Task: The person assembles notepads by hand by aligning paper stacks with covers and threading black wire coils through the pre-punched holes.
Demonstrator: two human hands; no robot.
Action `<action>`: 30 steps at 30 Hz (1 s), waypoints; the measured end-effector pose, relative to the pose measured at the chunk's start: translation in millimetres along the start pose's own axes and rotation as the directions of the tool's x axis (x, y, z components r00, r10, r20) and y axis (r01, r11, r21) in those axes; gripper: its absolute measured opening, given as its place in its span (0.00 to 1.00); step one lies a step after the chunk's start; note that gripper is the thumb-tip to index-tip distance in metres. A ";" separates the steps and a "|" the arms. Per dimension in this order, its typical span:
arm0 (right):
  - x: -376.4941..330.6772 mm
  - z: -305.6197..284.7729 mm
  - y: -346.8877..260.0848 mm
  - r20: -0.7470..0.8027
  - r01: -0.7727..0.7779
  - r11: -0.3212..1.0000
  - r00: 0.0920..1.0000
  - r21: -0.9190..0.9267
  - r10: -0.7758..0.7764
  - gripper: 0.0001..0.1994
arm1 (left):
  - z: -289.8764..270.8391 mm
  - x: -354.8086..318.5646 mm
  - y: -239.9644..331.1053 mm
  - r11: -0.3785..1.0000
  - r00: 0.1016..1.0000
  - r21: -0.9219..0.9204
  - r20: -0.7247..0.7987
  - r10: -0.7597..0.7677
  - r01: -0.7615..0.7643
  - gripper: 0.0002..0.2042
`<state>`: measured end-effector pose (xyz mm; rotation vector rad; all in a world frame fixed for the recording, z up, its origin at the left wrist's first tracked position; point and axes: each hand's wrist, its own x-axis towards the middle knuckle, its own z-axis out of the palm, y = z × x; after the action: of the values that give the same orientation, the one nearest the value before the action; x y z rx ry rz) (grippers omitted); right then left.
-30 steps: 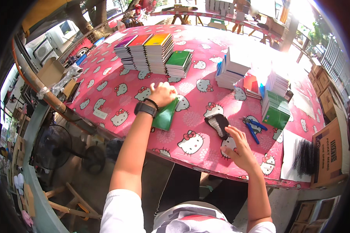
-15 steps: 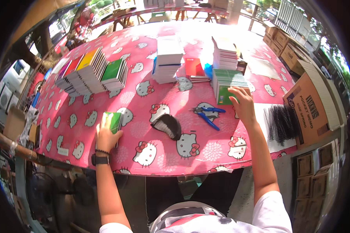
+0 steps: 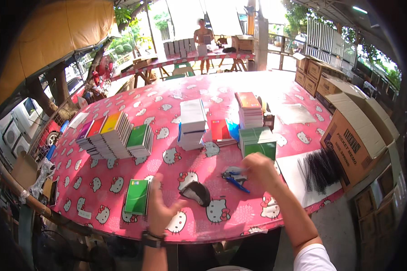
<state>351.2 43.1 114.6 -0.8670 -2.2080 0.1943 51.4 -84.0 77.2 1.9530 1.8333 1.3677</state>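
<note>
Green is the colour nearest both hands. The left hand (image 3: 160, 210), with a dark watch at the wrist, hovers over the near edge of the table with its fingers spread and holds nothing. Just to its left a single green notebook (image 3: 137, 196) lies flat on the pink patterned tablecloth (image 3: 122, 183), close to the fingers but apart from them. The right hand (image 3: 261, 170) is raised over the near right part of the table, loosely curled and blurred; it looks empty, though I cannot tell for sure whether something thin is pinched in it. It sits at the near edge of a stack of green notebooks (image 3: 257, 141), seemingly just short of touching. Between the hands lie a dark rounded tool (image 3: 196, 192) and blue-handled pliers (image 3: 234, 177), both untouched.

As far as the work goes, one green book has been set apart on the near left, while the green stack and all the others look full, so most of it seems left to do.

Farther out stand a fan of coloured notebooks (image 3: 108, 135) on the left, a tall white stack (image 3: 192, 123) in the middle and an orange-topped stack (image 3: 249, 108) beyond. Black binding coils (image 3: 319, 166) lie on a white sheet to the right, beside open cardboard boxes (image 3: 355, 135).
</note>
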 end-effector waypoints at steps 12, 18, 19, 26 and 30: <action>-95.3 89.9 -73.1 0.233 -0.453 0.396 0.840 0.799 0.490 0.11 | 71.6 -75.2 -3.9 0.504 0.943 -0.803 0.211 -0.258 0.317 0.16; -98.2 104.2 -105.1 0.058 -0.396 0.394 0.763 0.829 0.644 0.09 | 59.7 -71.3 24.0 0.698 0.965 -0.679 0.063 -0.253 0.227 0.20; -96.8 102.2 -104.9 0.033 -0.373 0.423 0.781 0.826 0.623 0.09 | 55.7 -67.1 39.3 0.840 0.975 -0.534 -0.123 -0.183 0.091 0.21; -107.2 91.8 -72.4 0.130 -0.383 0.434 0.852 0.816 0.507 0.12 | 70.8 -61.9 56.8 0.928 0.934 0.141 0.151 0.324 -0.344 0.16; -107.7 37.0 12.3 -0.220 -0.253 0.854 0.897 0.455 0.383 0.10 | 72.1 -61.7 55.4 0.893 0.913 0.190 0.090 0.397 -0.407 0.16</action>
<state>385.4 -11.9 20.2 -0.9444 -1.6353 0.6299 149.3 -116.7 39.5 2.5646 1.6657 1.2481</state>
